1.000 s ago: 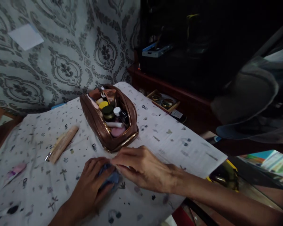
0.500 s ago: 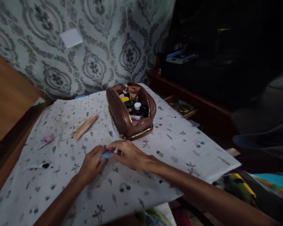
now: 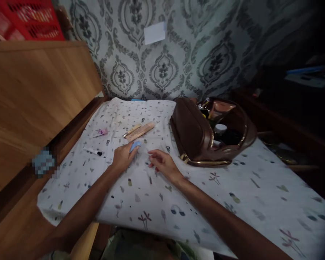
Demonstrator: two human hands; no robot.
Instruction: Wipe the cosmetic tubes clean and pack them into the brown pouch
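My left hand (image 3: 122, 157) is closed round a small light-blue object (image 3: 135, 145), whose kind I cannot make out; its end sticks out past the fingers. My right hand (image 3: 164, 164) is a short way to the right, fingers loosely curled and apart, with nothing plainly in it. Just beyond the left hand lie a beige tube (image 3: 141, 132) and a thin pencil-like stick (image 3: 131, 130), side by side. To the right stands a brown toiletry bag (image 3: 192, 126), unzipped, with a white-capped bottle (image 3: 220, 129) and a copper-coloured tube (image 3: 221, 108) inside.
A small pink-and-white tube (image 3: 99, 133) and a white stick with a black end (image 3: 97, 153) lie on the patterned cloth (image 3: 162, 202) at left. A wooden panel (image 3: 43, 79) borders the left side, with a red basket (image 3: 40, 21) above. Patterned wall behind.
My view has swung left, so the bag sits further right. My right hand has come away from the blue object, which stays in my left hand.
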